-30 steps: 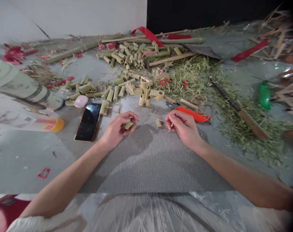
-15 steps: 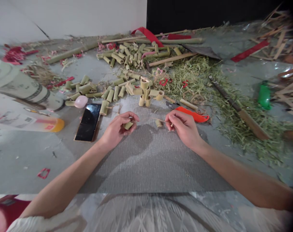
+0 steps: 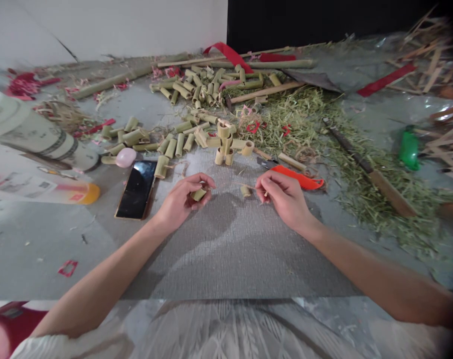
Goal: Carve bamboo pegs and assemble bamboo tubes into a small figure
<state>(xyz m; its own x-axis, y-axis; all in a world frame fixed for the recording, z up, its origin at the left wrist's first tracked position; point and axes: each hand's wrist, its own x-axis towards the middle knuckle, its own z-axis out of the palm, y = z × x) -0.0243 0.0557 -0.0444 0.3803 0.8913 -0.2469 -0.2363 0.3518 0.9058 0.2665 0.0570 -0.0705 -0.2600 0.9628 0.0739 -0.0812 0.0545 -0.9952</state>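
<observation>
My left hand is closed around a short bamboo piece, held just over the grey mat. To the right, my right hand pinches a thin stick or strand that points left toward the other hand. Under that strand a small bamboo piece rests on the mat between my hands. Beyond them stands a small figure built of joined bamboo tubes. Beside my right hand lies a cutter or knife with an orange handle, its dark end pointing left.
A phone lies left of my left hand, near a pink egg-shaped object. A paper cup and a bottle with a yellow cap fill the left. Cut bamboo tubes are heaped behind. Shredded plant matter and a long-handled blade lie right.
</observation>
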